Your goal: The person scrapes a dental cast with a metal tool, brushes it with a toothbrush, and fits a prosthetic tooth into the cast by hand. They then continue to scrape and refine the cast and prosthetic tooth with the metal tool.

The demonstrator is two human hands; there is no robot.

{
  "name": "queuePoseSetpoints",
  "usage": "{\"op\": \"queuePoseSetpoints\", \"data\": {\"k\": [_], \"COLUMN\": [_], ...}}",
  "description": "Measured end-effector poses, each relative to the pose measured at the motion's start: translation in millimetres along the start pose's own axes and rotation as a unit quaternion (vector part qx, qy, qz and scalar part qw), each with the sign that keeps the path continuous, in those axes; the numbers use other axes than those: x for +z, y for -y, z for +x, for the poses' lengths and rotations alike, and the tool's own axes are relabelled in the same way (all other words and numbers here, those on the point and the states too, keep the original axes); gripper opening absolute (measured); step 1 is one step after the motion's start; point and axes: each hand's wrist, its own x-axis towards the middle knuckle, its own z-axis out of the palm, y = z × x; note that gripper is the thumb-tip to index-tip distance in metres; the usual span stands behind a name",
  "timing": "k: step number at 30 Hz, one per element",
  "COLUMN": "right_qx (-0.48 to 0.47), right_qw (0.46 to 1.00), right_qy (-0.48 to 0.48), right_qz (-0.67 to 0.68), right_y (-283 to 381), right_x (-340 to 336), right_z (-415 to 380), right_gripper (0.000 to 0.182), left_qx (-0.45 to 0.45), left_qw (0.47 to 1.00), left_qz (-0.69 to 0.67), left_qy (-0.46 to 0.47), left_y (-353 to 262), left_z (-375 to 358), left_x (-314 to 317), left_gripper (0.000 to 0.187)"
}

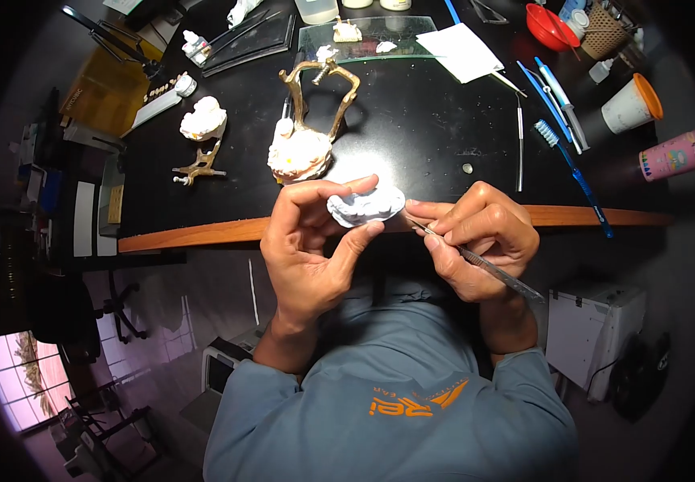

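Two sets of fingers are clamped: those of the left hand (pixel 303 249) on a white dental cast (pixel 366 208), those of the right hand (pixel 488 241) on a slim metal tool (pixel 502 277). The cast is held at the near edge of the desk (pixel 428 136).

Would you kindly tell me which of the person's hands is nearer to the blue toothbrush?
The right. The right hand is just left of the blue toothbrush; the left hand is farther left, beyond the right one.
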Motion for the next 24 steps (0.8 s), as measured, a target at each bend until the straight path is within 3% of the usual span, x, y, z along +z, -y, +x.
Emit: {"op": "queuePoseSetpoints", "data": {"k": [2,3,4,6,7,11,14,15,18,20,23,24], "right_qx": [-0.012,-0.017,-0.016,-0.013,-0.009,0.0,0.043,0.032,-0.001,-0.01,0.071,0.064], "right_qw": [0.999,0.998,0.997,0.994,0.995,0.993,0.985,0.983,0.972,0.954,0.933,0.936], "right_qy": [-0.039,-0.058,-0.072,-0.101,-0.09,-0.118,-0.148,-0.158,-0.181,-0.219,-0.258,-0.226], "right_qz": [-0.008,-0.012,-0.018,-0.029,-0.038,-0.032,-0.073,-0.091,-0.152,-0.202,-0.241,-0.262], "right_y": [-2,-3,-2,0,-2,-5,2,3,4,4,6,4], "right_x": [2,1,0,-4,-10,-16,-24,-30,-54,-75,-112,-119], "right_z": [0,0,0,0,-4,-8,-7,-7,-2,1,0,1], "right_gripper": [0.015,0.015,0.015,0.015,0.014,0.013,0.015,0.015,0.016,0.015,0.014,0.014], "left_qx": [0.061,0.137,0.238,0.312,0.306,0.316,0.279,0.269,0.157,0.143,0.097,0.086], "left_qw": [0.995,0.98,0.937,0.87,0.852,0.852,0.892,0.911,0.982,0.986,0.992,0.993], "left_qz": [0.078,0.143,0.251,0.35,0.374,0.367,0.337,0.299,0.099,0.086,0.072,0.073], "left_qy": [0.022,0.032,0.052,0.155,0.2,0.197,0.113,0.096,0.015,0.029,0.028,0.027], "left_y": [0,2,-1,-4,-7,6,1,1,12,15,11,8], "left_z": [10,18,31,46,49,54,48,45,27,26,25,26], "left_x": [3,3,-1,-5,-4,-13,-11,-10,-4,-7,-9,-9], "left_gripper": [0.043,0.041,0.035,0.029,0.023,0.023,0.032,0.043,0.043,0.045,0.047,0.047]}}
